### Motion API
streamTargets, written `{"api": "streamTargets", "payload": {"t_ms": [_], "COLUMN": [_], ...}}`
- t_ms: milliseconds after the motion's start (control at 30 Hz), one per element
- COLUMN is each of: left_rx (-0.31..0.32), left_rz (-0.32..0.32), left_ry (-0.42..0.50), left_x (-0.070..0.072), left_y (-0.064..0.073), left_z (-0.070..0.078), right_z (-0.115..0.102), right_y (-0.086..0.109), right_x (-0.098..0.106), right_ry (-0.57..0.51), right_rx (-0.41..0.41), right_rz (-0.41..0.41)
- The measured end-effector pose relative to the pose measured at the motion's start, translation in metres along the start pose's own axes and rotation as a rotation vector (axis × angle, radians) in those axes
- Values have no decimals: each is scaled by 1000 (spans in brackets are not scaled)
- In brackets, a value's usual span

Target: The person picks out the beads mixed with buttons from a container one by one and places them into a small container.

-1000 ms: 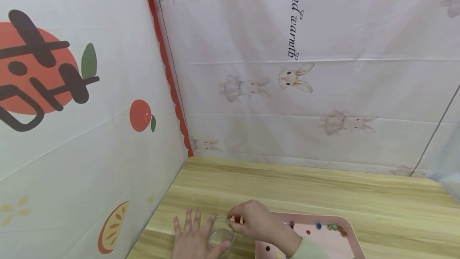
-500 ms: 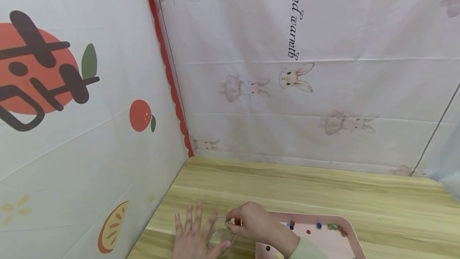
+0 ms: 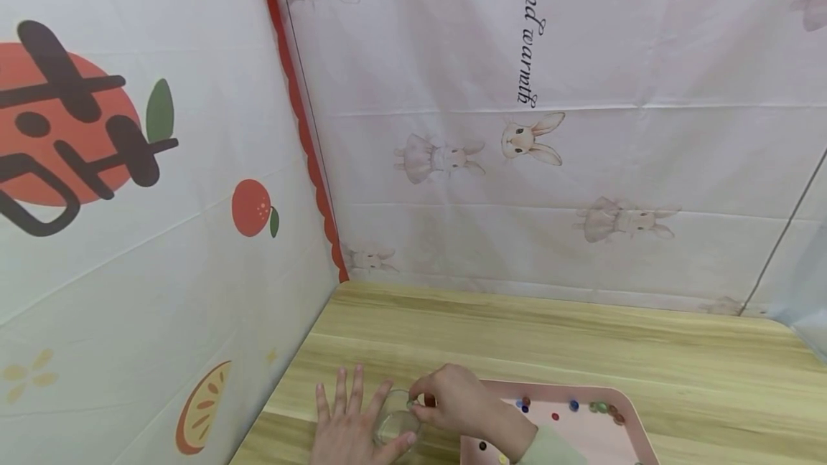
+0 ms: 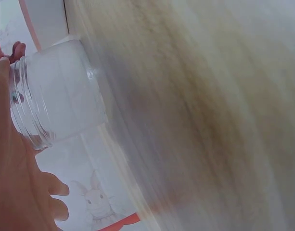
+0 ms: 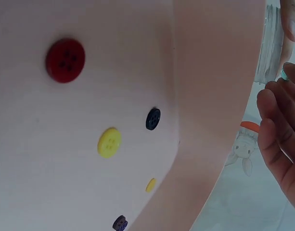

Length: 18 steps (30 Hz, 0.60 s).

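Observation:
A clear glass jar stands on the wooden table, its mouth upward. My left hand is beside it with fingers straight and spread; thumb and index finger straddle the jar near its threaded neck. At the right side of the mouth, my right hand pinches a small green piece between thumb and fingertips. Its kind is mostly hidden by the fingers. Under the right forearm lies a pink tray, with red, yellow and black buttons inside.
More small pieces lie in the tray: green ones, a blue one and brown ones at the corner. The tray has a raised wall. Printed cloths hang at the left and behind the table.
The right hand shifts slightly at the jar's mouth, the green piece dipping a little lower at the rim. The left hand and jar stay nearly in place.

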<state>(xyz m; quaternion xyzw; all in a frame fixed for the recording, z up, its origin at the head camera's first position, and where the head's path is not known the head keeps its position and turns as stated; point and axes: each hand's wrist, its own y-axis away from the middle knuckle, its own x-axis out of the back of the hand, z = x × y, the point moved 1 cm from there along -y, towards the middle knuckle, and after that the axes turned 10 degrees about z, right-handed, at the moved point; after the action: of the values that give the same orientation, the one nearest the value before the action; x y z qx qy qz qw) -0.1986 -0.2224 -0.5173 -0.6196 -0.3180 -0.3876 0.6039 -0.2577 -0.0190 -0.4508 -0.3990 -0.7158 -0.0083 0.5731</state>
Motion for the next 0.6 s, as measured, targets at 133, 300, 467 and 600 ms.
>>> {"api": "streamTargets", "payload": {"t_ms": [133, 300, 467, 600], "left_rx": [17, 20, 11, 10], "left_rz": [-23, -24, -4, 5], "left_ry": [26, 37, 26, 24], "left_x": [1, 1, 1, 1], "left_y": [0, 1, 1, 1], "left_z": [0, 0, 0, 0], "right_z": [1, 1, 1, 0], "right_y": [0, 1, 1, 1], "right_x": [-3, -5, -7, -7], "right_ry": [27, 49, 40, 39], "right_rx": [3, 4, 7, 5], "right_rz": [-4, 8, 0, -8]}}
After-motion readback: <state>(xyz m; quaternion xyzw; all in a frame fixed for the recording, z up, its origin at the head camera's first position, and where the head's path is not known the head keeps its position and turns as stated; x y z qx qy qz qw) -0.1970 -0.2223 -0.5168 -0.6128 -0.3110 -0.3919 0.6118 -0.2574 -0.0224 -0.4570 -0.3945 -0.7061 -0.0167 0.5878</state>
